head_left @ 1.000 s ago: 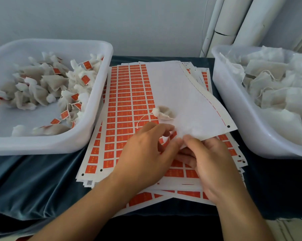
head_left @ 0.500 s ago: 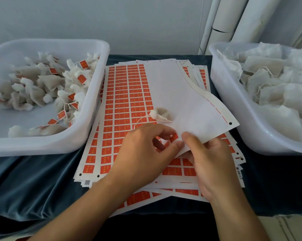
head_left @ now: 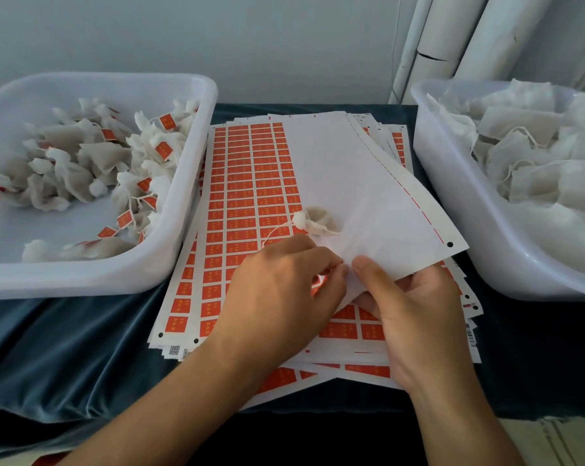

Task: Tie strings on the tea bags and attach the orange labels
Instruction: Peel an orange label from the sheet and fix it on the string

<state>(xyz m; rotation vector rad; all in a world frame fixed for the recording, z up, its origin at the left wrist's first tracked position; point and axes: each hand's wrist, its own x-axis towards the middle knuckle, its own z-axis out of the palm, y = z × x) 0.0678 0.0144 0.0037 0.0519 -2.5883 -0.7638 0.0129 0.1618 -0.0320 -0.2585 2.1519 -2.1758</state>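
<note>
Both forearms reach in from the near edge and meet over the lower middle of the label sheets. The left hand [head_left: 277,297] lies knuckles up, its fingers curled inward with thumb and forefinger pinched at the lower corner of the folded-over sheet [head_left: 361,196]; a sliver of orange shows in the pinch, likely a label, though it is too hidden to be sure. The right hand [head_left: 408,317] grips that same corner, thumb on top of the white backing and fingers curled beneath it.

The sheet is peeled back so its blank white underside faces up, a dashed red line and a punched hole along its right edge. Beneath lies the stack of orange label sheets [head_left: 247,183], rows of small orange rectangles on white.

A tied tea bag [head_left: 313,222] rests on the sheets just beyond the left hand, gathered at the neck, its string [head_left: 274,232] trailing toward that hand.

The left white tub [head_left: 197,156] holds tied, labelled bags; the right white tub [head_left: 452,190] holds flat, unlabelled ones. Both stand on the counter's dark teal cloth [head_left: 66,348].
</note>
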